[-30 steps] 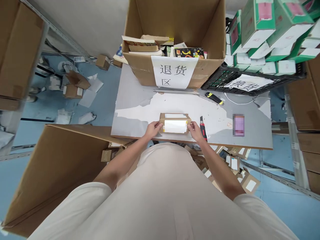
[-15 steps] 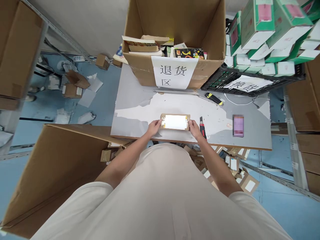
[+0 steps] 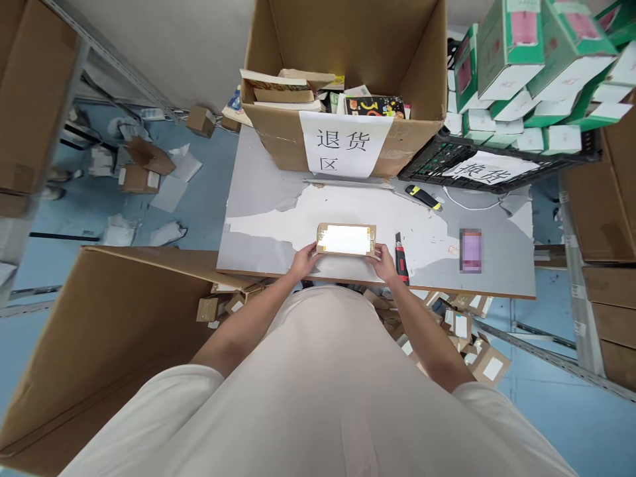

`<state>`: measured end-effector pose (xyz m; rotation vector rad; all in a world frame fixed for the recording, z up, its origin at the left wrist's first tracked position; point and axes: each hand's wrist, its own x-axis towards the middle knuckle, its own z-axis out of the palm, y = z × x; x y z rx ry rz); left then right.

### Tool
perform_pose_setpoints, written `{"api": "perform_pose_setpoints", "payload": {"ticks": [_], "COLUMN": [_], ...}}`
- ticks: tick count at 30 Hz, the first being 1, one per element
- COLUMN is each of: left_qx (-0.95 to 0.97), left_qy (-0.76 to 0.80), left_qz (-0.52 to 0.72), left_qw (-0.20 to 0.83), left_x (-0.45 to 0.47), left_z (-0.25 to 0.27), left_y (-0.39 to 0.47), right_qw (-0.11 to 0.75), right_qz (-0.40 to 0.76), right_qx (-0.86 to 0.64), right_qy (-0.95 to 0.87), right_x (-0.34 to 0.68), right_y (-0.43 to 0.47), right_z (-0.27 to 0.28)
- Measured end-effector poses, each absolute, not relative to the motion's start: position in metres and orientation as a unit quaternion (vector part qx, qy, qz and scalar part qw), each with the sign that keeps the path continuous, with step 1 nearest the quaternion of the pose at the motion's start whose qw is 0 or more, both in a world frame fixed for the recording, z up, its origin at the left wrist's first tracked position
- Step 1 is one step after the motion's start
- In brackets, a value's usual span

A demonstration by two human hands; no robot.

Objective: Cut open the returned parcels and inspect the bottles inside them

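Note:
A small cardboard box [image 3: 346, 240] with a bright white label on its upper face is at the middle of the table, near its front edge. My left hand [image 3: 304, 260] grips the box's left end, and my right hand [image 3: 382, 262] grips its lower right corner. The fingertips are partly hidden by the box. Just right of my right hand lies a red and black utility knife [image 3: 401, 260] with its blade end pointing away from me. A yellow and black cutter [image 3: 424, 197] lies farther back.
Behind stands a large carton [image 3: 278, 142] of books, with a paper sign. Right of it, a black crate [image 3: 551, 159] holds green and white boxes. A phone-like item [image 3: 470, 251] lies at the table's [image 3: 507, 265] right. An open carton [image 3: 124, 331] stands at the left; parcels lie below.
The box's near edge has tilted, showing more of its front side. My hands have shifted slightly lower on its ends, the right one under the corner.

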<state>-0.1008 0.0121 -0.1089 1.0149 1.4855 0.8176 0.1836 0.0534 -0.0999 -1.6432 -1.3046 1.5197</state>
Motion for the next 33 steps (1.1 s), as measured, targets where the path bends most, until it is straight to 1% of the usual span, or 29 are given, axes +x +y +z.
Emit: {"api": "perform_pose_setpoints", "payload": {"ticks": [3, 7, 11, 17, 26, 30, 33], "left_qx": [0.47, 0.505, 0.506, 0.493, 0.453, 0.44, 0.447], "left_qy": [0.662, 0.721, 0.743, 0.737, 0.693, 0.656, 0.644], "left_qz": [0.306, 0.233, 0.203, 0.213, 0.255, 0.288, 0.301], "left_qw": [0.498, 0.412, 0.388, 0.411, 0.499, 0.541, 0.543], "left_x": [-0.103, -0.103, -0.098, -0.101, -0.116, -0.11, -0.105], "left_z": [-0.096, -0.085, -0.09, -0.101, -0.122, -0.127, -0.122], "left_y": [0.018, 0.028, 0.037, 0.04, 0.003, -0.008, -0.006], "right_qw": [0.246, 0.188, 0.145, 0.155, 0.186, 0.203, 0.222], "right_qz": [0.533, 0.475, 0.459, 0.47, 0.491, 0.523, 0.528], "right_qx": [-0.621, -0.657, -0.685, -0.692, -0.654, -0.622, -0.633], "right_qy": [-0.519, -0.555, -0.546, -0.526, -0.545, -0.546, -0.521], "right_x": [0.184, 0.188, 0.185, 0.182, 0.21, 0.2, 0.19], "right_y": [0.058, 0.065, 0.068, 0.063, 0.032, 0.019, 0.02], "right_z": [-0.09, -0.083, -0.091, -0.105, -0.11, -0.114, -0.11]}}
